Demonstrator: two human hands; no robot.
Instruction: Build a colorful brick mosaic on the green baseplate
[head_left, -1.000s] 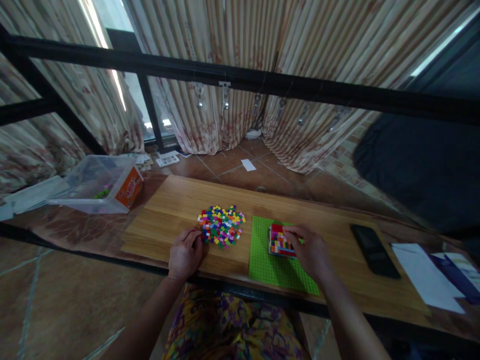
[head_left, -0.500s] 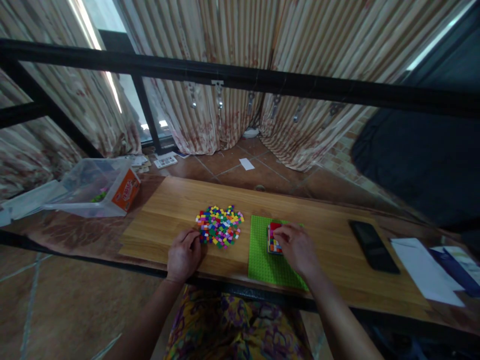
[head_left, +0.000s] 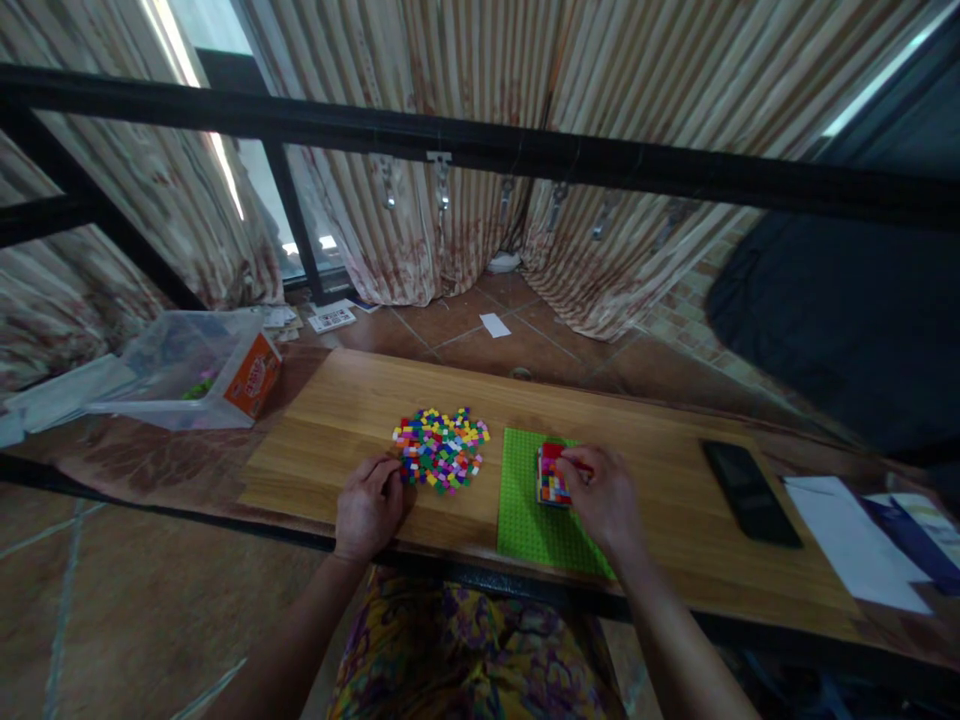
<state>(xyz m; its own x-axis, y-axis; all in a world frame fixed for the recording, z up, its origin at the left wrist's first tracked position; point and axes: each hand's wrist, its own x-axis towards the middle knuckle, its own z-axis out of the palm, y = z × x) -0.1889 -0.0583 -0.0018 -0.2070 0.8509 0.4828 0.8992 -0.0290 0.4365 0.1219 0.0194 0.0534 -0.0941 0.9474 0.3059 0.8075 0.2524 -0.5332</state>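
A low block of stacked toy bricks (head_left: 553, 488), red on top with mixed colours toward the front, stands on a green studded baseplate (head_left: 521, 530). Over its right side is my right hand (head_left: 606, 500), thumb and fingers pinched together; a bit of red shows at the fingertips, too small to name. A loose heap of small coloured bricks (head_left: 442, 450) lies left of the baseplate. My left hand (head_left: 369, 508) rests on the table at the heap's left edge, fingers curled in a pinch. What it holds, if anything, is hidden.
The wooden tabletop (head_left: 300, 440) carries a black phone (head_left: 750, 492) on the right, with white paper (head_left: 855, 545) beyond it. At far left sits a clear plastic bin (head_left: 187, 370) with an orange label. A black rail (head_left: 480, 140) crosses in front of the curtains.
My right hand has shifted slightly right over the brick block, uncovering more of it. My left hand has stayed by the heap. The camera view has moved a little.
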